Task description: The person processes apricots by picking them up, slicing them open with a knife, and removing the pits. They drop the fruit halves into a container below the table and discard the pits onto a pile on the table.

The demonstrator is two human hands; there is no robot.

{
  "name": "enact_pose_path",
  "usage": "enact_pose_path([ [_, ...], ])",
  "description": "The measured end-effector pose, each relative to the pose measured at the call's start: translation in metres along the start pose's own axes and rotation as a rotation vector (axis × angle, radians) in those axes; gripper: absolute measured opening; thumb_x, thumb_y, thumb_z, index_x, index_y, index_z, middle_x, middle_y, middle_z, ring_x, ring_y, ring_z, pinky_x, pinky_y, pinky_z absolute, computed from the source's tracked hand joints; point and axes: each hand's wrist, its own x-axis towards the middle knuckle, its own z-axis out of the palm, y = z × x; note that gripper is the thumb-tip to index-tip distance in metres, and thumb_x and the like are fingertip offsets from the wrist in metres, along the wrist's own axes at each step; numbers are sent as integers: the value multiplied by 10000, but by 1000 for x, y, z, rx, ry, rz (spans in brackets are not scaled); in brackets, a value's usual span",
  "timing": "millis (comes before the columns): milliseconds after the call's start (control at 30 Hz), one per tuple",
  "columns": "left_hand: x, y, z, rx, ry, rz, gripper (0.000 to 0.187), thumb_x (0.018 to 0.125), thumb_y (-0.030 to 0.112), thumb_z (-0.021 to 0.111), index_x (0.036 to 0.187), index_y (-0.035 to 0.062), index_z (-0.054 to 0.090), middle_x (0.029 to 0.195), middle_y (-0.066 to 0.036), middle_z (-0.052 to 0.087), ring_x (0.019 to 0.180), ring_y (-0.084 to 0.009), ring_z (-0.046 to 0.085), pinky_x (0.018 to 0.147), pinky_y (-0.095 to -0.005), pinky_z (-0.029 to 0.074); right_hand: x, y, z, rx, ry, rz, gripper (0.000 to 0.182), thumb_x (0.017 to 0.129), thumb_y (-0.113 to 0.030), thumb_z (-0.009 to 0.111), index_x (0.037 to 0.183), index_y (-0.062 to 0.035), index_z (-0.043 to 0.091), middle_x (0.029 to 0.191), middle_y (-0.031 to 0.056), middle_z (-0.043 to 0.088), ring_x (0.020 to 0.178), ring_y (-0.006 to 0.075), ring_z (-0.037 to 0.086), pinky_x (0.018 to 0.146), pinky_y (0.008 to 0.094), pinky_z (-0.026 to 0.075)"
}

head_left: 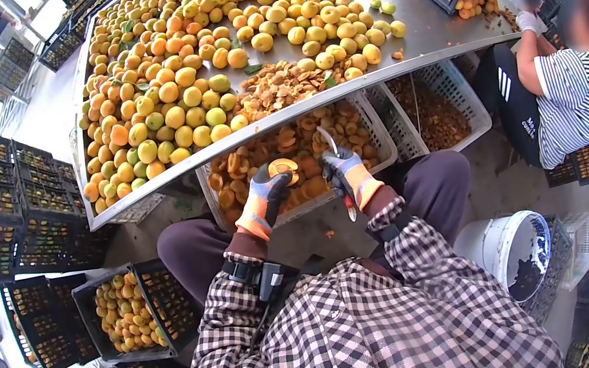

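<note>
My left hand (265, 193), in an orange and grey glove, is closed around a cut apricot (282, 166) with its orange flesh showing. In my right hand (351, 176), gloved alike, is a small knife (327, 138); its curved blade points up and away from me, and a reddish handle end sticks out below the fist. The two hands are apart, both above the near side of a white plastic crate (384, 140) filled with opened apricot halves (233, 169). Whole apricots (176, 114) lie heaped on the metal table (435, 41) beyond.
Apricot pits (283, 85) are piled by the table's raised front edge. Another white crate (483, 121) holds brown pits. Black crates (162, 306) of apricots stand at my left, a white bucket (491, 248) at my right. A seated person (569, 88) in stripes is farther right.
</note>
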Motion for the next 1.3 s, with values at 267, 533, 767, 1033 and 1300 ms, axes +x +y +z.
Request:
enact_pose_path([
  [267, -28, 24, 41, -120, -187, 49, 415, 872, 131, 645, 1261, 60, 519, 1027, -35, 632, 862, -158, 655, 646, -275, 534, -51, -73, 25, 607, -235, -827, 232, 981, -273, 548, 1046, -50, 552, 634, 40, 536, 357, 101, 400, 305, 246, 328],
  [533, -44, 35, 56, -50, -200, 72, 427, 860, 141, 674, 1253, 74, 523, 1009, -25, 619, 844, -117, 631, 614, -235, 504, -68, -74, 46, 546, -204, -1005, 200, 997, -198, 509, 1091, -25, 544, 659, 53, 554, 377, 74, 391, 326, 224, 311],
  [767, -14, 61, 66, 81, -134, 228, 450, 793, 123, 695, 1210, 60, 537, 1005, -40, 622, 846, -109, 613, 654, -249, 506, -48, -94, 58, 448, -204, -1188, 204, 960, -126, 550, 1135, -19, 555, 669, 37, 563, 457, 51, 420, 390, 196, 293],
  [1033, 76, 105, 42, 413, -61, 642, 369, 802, 80, 678, 1156, 51, 582, 1070, -61, 626, 979, -144, 586, 878, -302, 479, 22, -165, 80, 758, 29, -771, 262, 972, -351, 548, 1098, -123, 581, 594, -19, 481, 372, 80, 348, 342, 244, 256],
  [1300, 135, 128, 24, 520, 63, 762, 284, 823, 26, 692, 1093, 34, 600, 960, -83, 673, 886, -131, 611, 807, -292, 505, 109, -195, 102, 934, 215, -316, 200, 903, -403, 587, 849, -211, 574, 535, -39, 430, 377, 120, 366, 363, 285, 304],
])
